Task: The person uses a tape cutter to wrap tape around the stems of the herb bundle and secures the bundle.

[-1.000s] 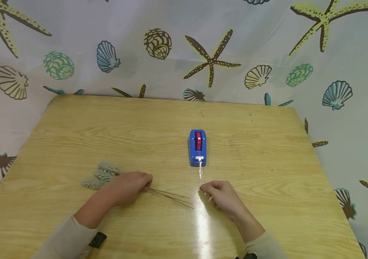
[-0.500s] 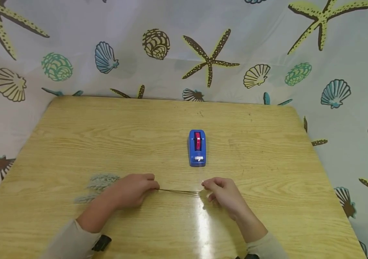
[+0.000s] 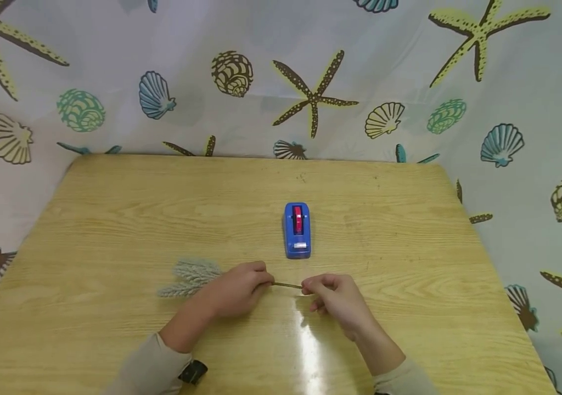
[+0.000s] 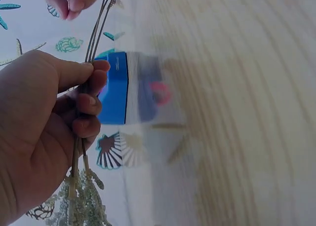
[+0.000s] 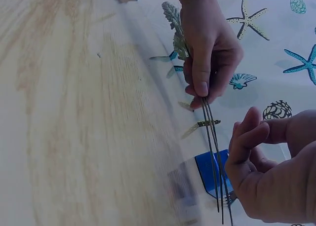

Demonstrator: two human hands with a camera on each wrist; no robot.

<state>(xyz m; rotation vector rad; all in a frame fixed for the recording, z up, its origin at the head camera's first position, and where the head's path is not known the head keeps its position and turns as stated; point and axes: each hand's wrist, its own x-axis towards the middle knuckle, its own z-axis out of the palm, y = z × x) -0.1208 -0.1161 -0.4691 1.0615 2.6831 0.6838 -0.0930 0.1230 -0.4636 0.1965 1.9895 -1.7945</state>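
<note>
My left hand (image 3: 236, 291) pinches a bunch of thin brown plant stems (image 3: 287, 285) with fuzzy grey-green heads (image 3: 192, 278) that trail out to its left. In the left wrist view the fingers curl round the stems (image 4: 94, 43), their bare ends reaching past the thumb. My right hand (image 3: 337, 299) is at those bare ends, thumb and forefinger pinched together on a short piece of clear tape, which barely shows now. The right wrist view has the curled right fingers (image 5: 247, 152) beside the stems. Beyond both hands stands a blue tape dispenser (image 3: 288, 236) with a red core.
The wooden table (image 3: 113, 219) has a shiny light streak (image 3: 309, 351) near its front. A white curtain (image 3: 182, 33) printed with shells and starfish hangs behind the table and along its sides.
The tape stretched from the dispenser has been torn off by my right hand. My left hand has moved right with the stems, bringing their ends to the right fingers.
</note>
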